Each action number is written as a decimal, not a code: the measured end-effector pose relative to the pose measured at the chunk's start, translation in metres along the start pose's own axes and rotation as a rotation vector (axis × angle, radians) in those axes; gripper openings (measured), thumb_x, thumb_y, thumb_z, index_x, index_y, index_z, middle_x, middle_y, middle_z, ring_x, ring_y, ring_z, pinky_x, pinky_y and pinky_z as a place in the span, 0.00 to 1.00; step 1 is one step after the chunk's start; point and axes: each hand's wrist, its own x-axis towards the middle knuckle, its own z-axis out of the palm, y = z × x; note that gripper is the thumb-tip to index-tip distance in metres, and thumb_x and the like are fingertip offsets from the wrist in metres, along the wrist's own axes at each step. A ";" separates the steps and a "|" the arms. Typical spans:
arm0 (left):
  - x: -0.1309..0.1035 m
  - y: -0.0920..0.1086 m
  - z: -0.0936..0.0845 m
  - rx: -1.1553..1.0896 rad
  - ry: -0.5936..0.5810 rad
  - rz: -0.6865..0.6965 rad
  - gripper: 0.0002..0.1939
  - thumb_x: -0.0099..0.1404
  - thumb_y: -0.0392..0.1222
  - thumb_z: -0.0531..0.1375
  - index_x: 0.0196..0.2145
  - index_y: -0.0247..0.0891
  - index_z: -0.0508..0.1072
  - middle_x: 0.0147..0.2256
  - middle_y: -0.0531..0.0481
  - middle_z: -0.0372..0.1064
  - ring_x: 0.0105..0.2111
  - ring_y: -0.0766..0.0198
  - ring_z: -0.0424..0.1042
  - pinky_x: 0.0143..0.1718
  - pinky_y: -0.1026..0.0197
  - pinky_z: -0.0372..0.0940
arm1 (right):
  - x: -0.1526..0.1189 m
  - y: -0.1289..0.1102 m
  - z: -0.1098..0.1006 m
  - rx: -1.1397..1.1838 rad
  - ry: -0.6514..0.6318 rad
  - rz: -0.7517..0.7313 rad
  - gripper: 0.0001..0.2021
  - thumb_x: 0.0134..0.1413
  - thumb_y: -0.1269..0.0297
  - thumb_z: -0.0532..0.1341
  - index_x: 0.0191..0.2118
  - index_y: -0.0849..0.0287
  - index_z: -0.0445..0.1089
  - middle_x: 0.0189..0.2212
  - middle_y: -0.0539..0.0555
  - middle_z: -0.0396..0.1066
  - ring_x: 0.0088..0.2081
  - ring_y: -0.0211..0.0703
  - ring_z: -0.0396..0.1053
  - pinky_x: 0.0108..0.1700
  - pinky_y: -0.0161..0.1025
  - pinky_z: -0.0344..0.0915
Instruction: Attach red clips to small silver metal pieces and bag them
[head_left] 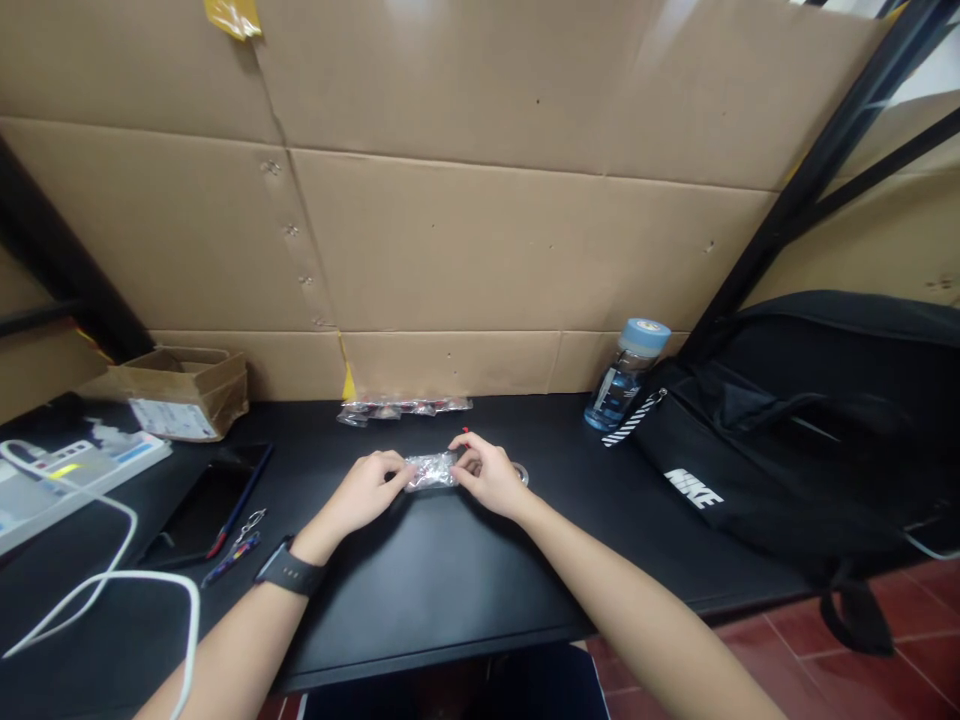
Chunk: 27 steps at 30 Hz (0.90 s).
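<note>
Both hands meet over the black table, just short of its middle. The left hand pinches the left end of a small clear packet; the right hand pinches the right end. Both grips are closed on the packet, fingertips on top, thumbs hidden beneath. The packet lies level, low over the table; contact with it cannot be told. Contents are too small to identify.

A second clear bag lies at 12 o'clock from the hands, against the cardboard wall. A bottle stands at 2 o'clock, beside a black bag. At 9 o'clock lie a tablet, pens and a white cable; a small box sits at 10 o'clock.

Judgement: the work is fine handling of the packet. It is best done with grips kept close to the ends, tension even across the film, and the packet held low over the table so loose contents cannot scatter.
</note>
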 end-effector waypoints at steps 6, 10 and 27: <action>0.001 -0.002 0.010 0.194 0.080 -0.097 0.17 0.67 0.52 0.57 0.25 0.41 0.75 0.32 0.47 0.76 0.34 0.55 0.71 0.40 0.58 0.61 | 0.001 -0.002 0.005 -0.368 -0.088 -0.145 0.11 0.61 0.72 0.59 0.44 0.55 0.77 0.30 0.51 0.72 0.30 0.38 0.68 0.37 0.34 0.64; -0.001 -0.001 0.007 0.217 0.144 0.025 0.08 0.64 0.44 0.61 0.41 0.44 0.76 0.42 0.48 0.75 0.42 0.53 0.71 0.43 0.56 0.62 | 0.000 -0.007 0.007 -0.588 -0.059 -0.212 0.13 0.61 0.72 0.60 0.47 0.54 0.77 0.40 0.56 0.72 0.42 0.44 0.68 0.45 0.39 0.63; -0.017 -0.042 -0.030 0.354 0.098 -0.091 0.27 0.62 0.31 0.52 0.52 0.53 0.78 0.52 0.50 0.77 0.50 0.49 0.76 0.49 0.52 0.67 | 0.002 -0.010 -0.024 -0.755 -0.037 -0.104 0.17 0.67 0.67 0.55 0.58 0.55 0.68 0.58 0.60 0.68 0.57 0.50 0.63 0.55 0.47 0.57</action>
